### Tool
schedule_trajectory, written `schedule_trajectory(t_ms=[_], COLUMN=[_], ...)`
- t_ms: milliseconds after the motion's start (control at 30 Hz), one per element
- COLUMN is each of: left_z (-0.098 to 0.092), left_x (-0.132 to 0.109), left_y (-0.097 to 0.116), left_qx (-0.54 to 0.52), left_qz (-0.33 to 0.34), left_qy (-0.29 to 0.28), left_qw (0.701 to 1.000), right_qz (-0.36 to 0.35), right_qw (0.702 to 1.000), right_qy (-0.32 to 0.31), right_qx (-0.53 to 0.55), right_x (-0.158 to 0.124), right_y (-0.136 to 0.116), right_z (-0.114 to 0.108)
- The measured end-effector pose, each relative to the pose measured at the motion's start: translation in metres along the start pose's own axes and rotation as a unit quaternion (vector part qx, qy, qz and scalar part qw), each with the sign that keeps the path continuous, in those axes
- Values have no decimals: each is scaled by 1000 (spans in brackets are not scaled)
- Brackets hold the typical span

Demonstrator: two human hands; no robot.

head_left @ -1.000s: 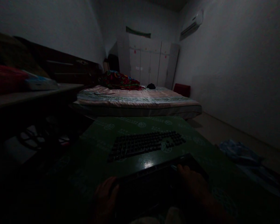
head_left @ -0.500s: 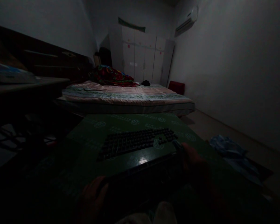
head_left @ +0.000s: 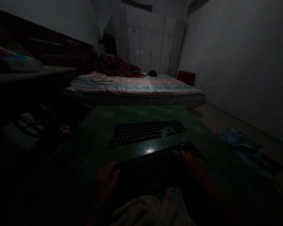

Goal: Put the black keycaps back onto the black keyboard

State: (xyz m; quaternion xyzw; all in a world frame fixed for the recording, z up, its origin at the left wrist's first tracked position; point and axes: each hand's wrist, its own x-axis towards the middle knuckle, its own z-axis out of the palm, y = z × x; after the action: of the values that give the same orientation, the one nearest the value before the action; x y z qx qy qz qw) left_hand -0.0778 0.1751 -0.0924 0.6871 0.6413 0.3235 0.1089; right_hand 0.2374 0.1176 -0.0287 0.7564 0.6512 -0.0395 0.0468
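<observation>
A dark keyboard body (head_left: 146,169) lies tilted across the near part of the green table, its surface mostly lost in shadow. At its left end, my left hand (head_left: 108,175) is closed on the edge, thumb on top. My right hand (head_left: 191,163) is over the right part of the body. Its fingers close round a small slim tool (head_left: 175,153) with a pale bluish end; I cannot make out its kind. Beyond the body, black keycaps (head_left: 141,131) lie in rows on the table in a keyboard layout. Pale cloth (head_left: 153,210) shows at the bottom, below the keyboard body.
The green patterned table (head_left: 89,131) reaches towards a bed (head_left: 141,89) with a red floral blanket (head_left: 119,66). A desk (head_left: 58,70) stands at left above a dark wheel (head_left: 29,124). Bluish cloth (head_left: 239,139) lies at right. The room is very dim.
The camera view has tilted down. My right hand with the small tool has moved inward from the keyboard body's right end, which now shows. My left hand keeps its hold.
</observation>
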Motion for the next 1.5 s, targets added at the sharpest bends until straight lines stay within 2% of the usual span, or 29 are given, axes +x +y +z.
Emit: schedule_trajectory(t_ms=[400, 800, 933, 1100, 1233, 1500], left_z=[-5, 6, 4, 0, 1, 4], left_x=[-3, -3, -2, -2, -1, 1], left_y=[10, 1, 3, 8, 8, -5], left_qx=[7, 1, 2, -5, -4, -6], left_qz=[-6, 11, 1, -6, -12, -23], left_qy=[-37, -4, -8, -28, -22, -18], left_qw=[999, 1000, 1000, 1000, 1000, 1000], right_qz=[-17, -18, -31, -7, -4, -6], right_qw=[998, 995, 994, 995, 996, 997], right_qy=[-26, -61, -46, -29, -9, -29], right_qx=[-58, -75, -91, -97, -93, -72], right_x=[2, 4, 0, 7, 12, 11], right_y=[-15, -16, -15, -13, -12, -10], right_z=[-8, -15, -19, -25, -21, -8])
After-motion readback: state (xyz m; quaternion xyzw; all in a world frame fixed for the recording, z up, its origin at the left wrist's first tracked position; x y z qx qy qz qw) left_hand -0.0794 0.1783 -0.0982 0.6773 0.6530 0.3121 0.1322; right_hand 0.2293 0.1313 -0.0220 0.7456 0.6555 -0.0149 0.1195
